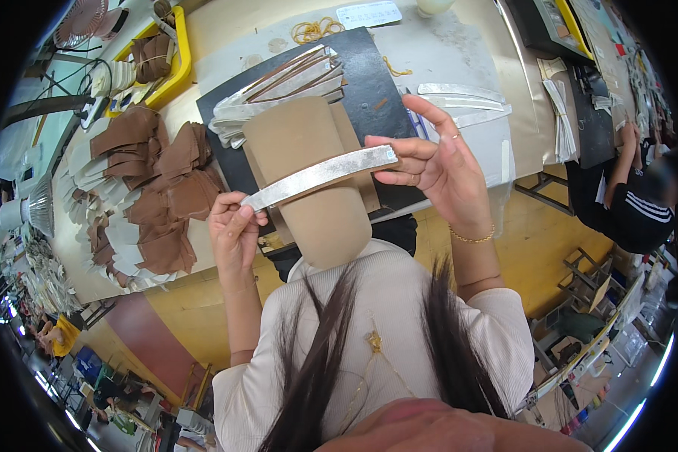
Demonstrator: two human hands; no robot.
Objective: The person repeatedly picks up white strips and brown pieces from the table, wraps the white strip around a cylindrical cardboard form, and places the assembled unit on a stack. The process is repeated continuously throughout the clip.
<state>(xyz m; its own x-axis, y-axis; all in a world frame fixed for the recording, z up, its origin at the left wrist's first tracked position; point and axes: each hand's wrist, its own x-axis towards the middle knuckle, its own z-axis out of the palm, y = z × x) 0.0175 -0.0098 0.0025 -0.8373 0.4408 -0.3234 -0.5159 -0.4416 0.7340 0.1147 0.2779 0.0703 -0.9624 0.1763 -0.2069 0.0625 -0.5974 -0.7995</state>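
Observation:
A curved strip [320,173] with a silvery-white face and a thin brown edge is stretched between my two hands. My left hand [233,232] pinches its left end between thumb and fingers. At the other end, my right hand [452,177] grips the strip with its lower fingers, while the index finger is raised. Under the strip's middle is a tan, smooth, rounded form [297,135], its near end close to my chest; whether the strip touches it I cannot tell. Beyond the form, a bundle of similar silvery and brown strips [279,87] lies on a black board [373,71].
Piles of brown and white cut pieces [173,188] cover the table at left. Behind them stands a yellow tray [179,71]. More pale strips [463,98] lie to the right, and yellow cord [316,30] at the back. Another person [644,203] sits at far right.

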